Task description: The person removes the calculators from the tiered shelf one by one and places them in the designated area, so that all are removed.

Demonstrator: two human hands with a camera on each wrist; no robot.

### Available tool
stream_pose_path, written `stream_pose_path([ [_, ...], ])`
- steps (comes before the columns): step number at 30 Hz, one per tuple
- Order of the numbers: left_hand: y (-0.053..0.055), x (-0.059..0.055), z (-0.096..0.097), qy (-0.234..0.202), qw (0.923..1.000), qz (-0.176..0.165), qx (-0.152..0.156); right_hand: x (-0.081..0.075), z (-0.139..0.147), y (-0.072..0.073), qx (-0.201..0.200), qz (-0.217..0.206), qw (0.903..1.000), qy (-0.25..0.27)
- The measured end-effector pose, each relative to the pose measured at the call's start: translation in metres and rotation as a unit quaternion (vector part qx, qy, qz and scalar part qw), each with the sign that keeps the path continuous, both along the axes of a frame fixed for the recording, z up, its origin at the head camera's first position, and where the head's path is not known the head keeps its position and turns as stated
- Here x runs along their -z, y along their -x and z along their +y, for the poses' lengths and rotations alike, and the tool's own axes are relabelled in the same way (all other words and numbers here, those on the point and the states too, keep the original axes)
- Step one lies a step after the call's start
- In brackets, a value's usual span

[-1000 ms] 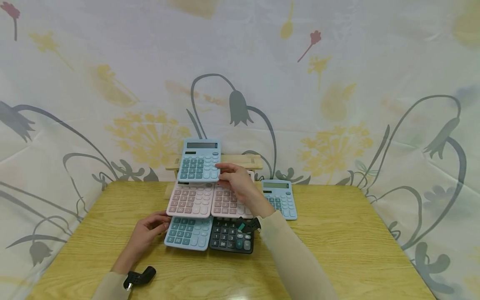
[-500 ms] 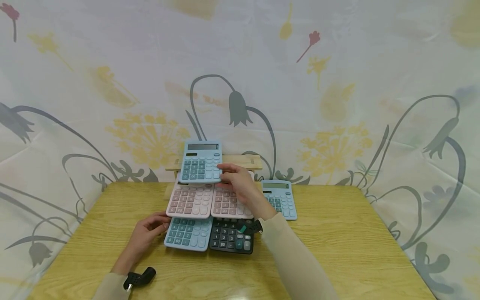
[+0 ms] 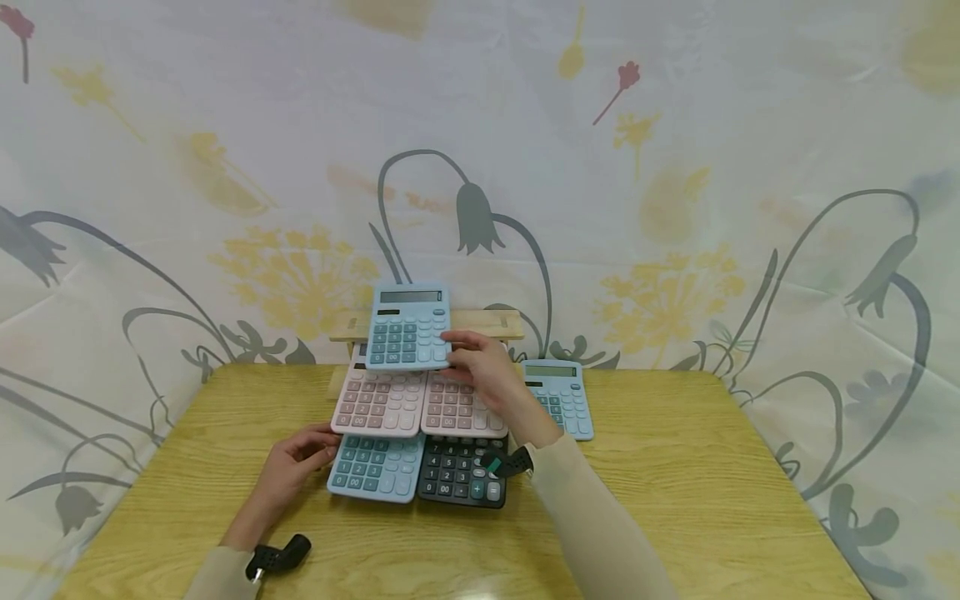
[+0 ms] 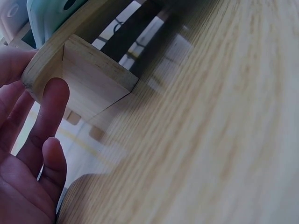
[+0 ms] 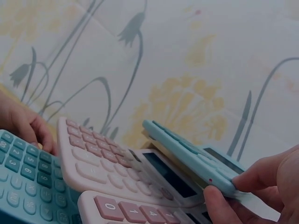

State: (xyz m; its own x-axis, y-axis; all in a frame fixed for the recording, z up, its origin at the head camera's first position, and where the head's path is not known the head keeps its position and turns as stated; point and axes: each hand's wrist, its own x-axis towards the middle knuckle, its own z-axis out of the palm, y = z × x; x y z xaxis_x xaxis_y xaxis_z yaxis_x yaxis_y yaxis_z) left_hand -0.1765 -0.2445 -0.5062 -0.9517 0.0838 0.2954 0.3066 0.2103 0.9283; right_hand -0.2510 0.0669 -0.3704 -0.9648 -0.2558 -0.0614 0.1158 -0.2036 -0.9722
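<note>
My right hand (image 3: 491, 375) pinches the right edge of a light blue calculator (image 3: 408, 327), its display at the top. In the right wrist view, this calculator (image 5: 187, 154) tilts over the pink ones, with fingers on one face and the thumb below. Two pink calculators (image 3: 378, 407) lie side by side on the tiered wooden rack (image 3: 487, 323), the right one partly behind my right hand. Below them sit another blue calculator (image 3: 375, 471) and a black one (image 3: 459, 475). My left hand (image 3: 294, 462) grips the rack's wooden end (image 4: 93, 79) at the lower left.
A further blue calculator (image 3: 570, 400) lies right of the rack, partly behind my right wrist. The wood-grain table (image 3: 675, 483) spreads out on both sides. A patterned cloth (image 3: 675, 125) hangs behind the table. Black wrist devices sit on both arms.
My right hand has shifted the upper blue calculator a little to the right and slightly down, over the pink ones. The left hand stays where it was.
</note>
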Motion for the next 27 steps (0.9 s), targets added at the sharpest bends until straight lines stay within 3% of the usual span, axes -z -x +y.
stream_pose_path([
  [27, 0.000, -0.001, 0.000, 0.002, 1.0000, -0.005, -0.002, 0.006, 0.018, -0.013, 0.011, 0.029, 0.9994, -0.014],
])
